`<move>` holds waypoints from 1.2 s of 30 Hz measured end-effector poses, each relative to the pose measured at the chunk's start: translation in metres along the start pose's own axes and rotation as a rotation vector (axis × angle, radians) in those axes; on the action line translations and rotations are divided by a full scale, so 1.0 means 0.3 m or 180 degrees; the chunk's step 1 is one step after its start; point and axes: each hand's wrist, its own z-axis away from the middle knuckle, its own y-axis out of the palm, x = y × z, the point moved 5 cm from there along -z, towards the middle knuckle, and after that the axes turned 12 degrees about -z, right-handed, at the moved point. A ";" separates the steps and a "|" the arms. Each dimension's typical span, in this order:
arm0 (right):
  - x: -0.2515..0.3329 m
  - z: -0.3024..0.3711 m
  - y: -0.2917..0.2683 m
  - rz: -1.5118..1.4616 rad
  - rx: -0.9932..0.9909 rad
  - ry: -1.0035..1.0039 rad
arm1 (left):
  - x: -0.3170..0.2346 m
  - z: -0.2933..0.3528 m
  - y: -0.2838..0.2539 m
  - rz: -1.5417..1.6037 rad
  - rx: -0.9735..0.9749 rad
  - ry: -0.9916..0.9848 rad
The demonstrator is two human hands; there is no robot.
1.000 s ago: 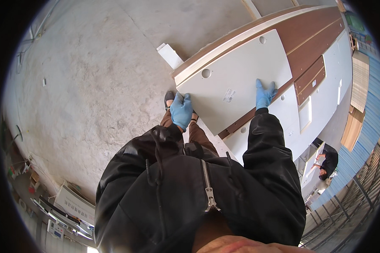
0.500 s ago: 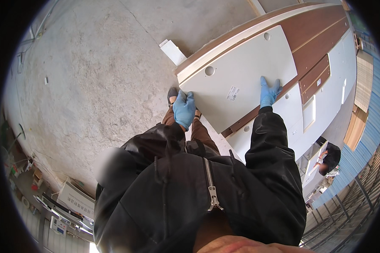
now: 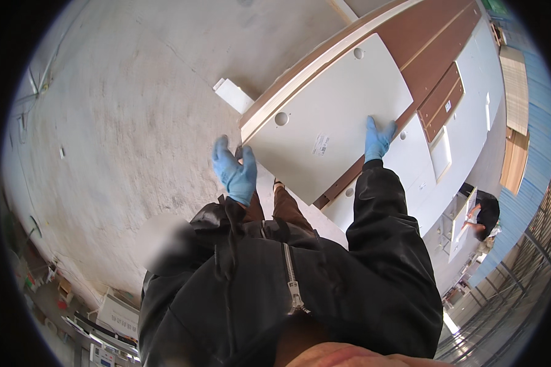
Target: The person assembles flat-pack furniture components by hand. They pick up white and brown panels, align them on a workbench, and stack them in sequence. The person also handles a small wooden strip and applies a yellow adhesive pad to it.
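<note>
Left grip (image 3: pixel 234 174), open at eight o'clock beside the white panel (image 3: pixel 349 98); right grip (image 3: pixel 378 139), spread open at four, apparently steadies it.

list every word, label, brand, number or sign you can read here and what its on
Printed label on the large white panel with two round holes: too small to read.
Second label on the small brown panel: too small to read.
Faint mark on the neighbouring white panel: too small to tell if it is text.
White signboard, lower left: dark characters show, but I won't copy them out.
</note>
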 end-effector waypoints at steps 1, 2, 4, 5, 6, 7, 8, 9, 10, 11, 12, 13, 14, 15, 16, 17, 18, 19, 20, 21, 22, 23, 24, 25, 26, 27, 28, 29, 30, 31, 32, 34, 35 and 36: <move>-0.009 -0.005 -0.009 0.0103 -0.0073 0.0012 | -0.037 -0.072 -0.016 -0.0395 -0.0135 0.0508; -0.019 -0.009 -0.015 0.0226 -0.0168 0.0052 | -0.077 -0.139 -0.012 -0.0704 -0.0215 0.0886; -0.037 -0.017 -0.003 0.0242 -0.0027 0.0112 | -0.155 -0.245 0.114 -0.0415 0.0709 0.1091; -0.045 -0.021 0.006 0.0200 0.0027 0.0117 | -0.214 -0.293 0.175 -0.0151 0.0725 0.1485; -0.051 -0.022 0.009 0.0200 -0.0018 0.0115 | -0.250 -0.320 0.250 -0.0505 0.0953 0.1567; -0.057 -0.020 0.013 0.0150 -0.0071 0.0093 | -0.270 -0.354 0.329 -0.0592 0.1338 0.1442; -0.067 -0.017 0.015 0.0151 -0.0101 0.0152 | -0.281 -0.369 0.396 -0.0575 0.1743 0.1253; -0.068 -0.016 0.017 0.0060 -0.0150 0.0063 | -0.290 -0.377 0.459 -0.0558 0.2133 0.1058; -0.073 -0.014 0.018 0.0022 -0.0172 0.0060 | -0.288 -0.376 0.507 -0.0533 0.2526 0.0843; -0.077 -0.010 0.018 -0.0005 -0.0187 0.0066 | -0.281 -0.373 0.529 -0.0470 0.2629 0.0695; -0.078 -0.007 0.016 -0.0031 -0.0196 0.0003 | -0.273 -0.365 0.548 -0.0397 0.2734 0.0533; -0.076 -0.003 0.016 -0.0059 -0.0202 -0.0057 | -0.264 -0.357 0.562 -0.0329 0.2837 0.0369; -0.078 0.004 0.014 -0.0109 -0.0215 -0.0025 | -0.251 -0.347 0.571 -0.0274 0.2954 0.0185; -0.075 0.008 0.012 -0.0120 -0.0219 -0.0066 | -0.251 -0.347 0.575 -0.0319 0.2892 0.0325; -0.074 0.011 0.012 -0.0157 -0.0230 -0.0043 | -0.251 -0.349 0.578 -0.0358 0.2824 0.0449; -0.074 0.012 0.011 -0.0195 -0.0221 -0.0007 | -0.252 -0.353 0.580 -0.0391 0.2748 0.0574; -0.067 0.012 0.013 -0.0180 -0.0235 -0.0052 | -0.247 -0.359 0.585 -0.0365 0.2772 0.0531; -0.064 0.012 0.012 -0.0159 -0.0229 -0.0072 | -0.243 -0.358 0.590 -0.0338 0.2802 0.0486; -0.059 0.012 0.011 -0.0147 -0.0237 -0.0108 | -0.238 -0.358 0.594 -0.0307 0.2836 0.0434; -0.058 0.011 0.012 -0.0116 -0.0222 -0.0084 | -0.235 -0.358 0.598 -0.0298 0.2858 0.0420; -0.056 0.008 0.012 -0.0104 -0.0222 -0.0084 | -0.232 -0.359 0.601 -0.0286 0.2872 0.0406; -0.053 0.008 0.011 -0.0136 -0.0238 -0.0107 | -0.229 -0.359 0.603 -0.0276 0.2888 0.0391; -0.052 0.007 0.010 -0.0088 -0.0221 -0.0100 | -0.229 -0.357 0.604 -0.0294 0.2874 0.0411; -0.049 0.006 0.011 -0.0086 -0.0222 -0.0123 | -0.228 -0.359 0.605 -0.0311 0.2856 0.0432; -0.049 0.006 0.011 -0.0084 -0.0208 -0.0109 | -0.229 -0.360 0.606 -0.0327 0.2836 0.0453; -0.045 0.005 0.009 -0.0089 -0.0220 -0.0142 | -0.230 -0.361 0.607 -0.0325 0.2844 0.0461; -0.044 0.005 0.009 -0.0093 -0.0217 -0.0140 | -0.231 -0.363 0.607 -0.0321 0.2850 0.0470; -0.042 0.005 0.009 -0.0097 -0.0214 -0.0144 | -0.232 -0.365 0.607 -0.0354 0.2855 0.0456; -0.040 0.005 0.008 -0.0085 -0.0210 -0.0148 | -0.236 -0.366 0.607 -0.0305 0.2867 0.0464; -0.038 0.007 0.008 -0.0074 -0.0207 -0.0148 | -0.238 -0.368 0.606 -0.0299 0.2884 0.0451; -0.036 0.008 0.008 -0.0062 -0.0202 -0.0145 | -0.237 -0.368 0.605 -0.0341 0.2933 0.0407; -0.032 0.011 0.008 -0.0092 -0.0222 -0.0162 | -0.235 -0.368 0.604 -0.0357 0.3045 0.0257; -0.030 0.013 0.008 -0.0098 -0.0216 -0.0155 | -0.231 -0.366 0.603 -0.0391 0.3118 0.0167; -0.029 0.014 0.008 -0.0092 -0.0228 -0.0168 | -0.235 -0.367 0.600 -0.0348 0.3066 0.0229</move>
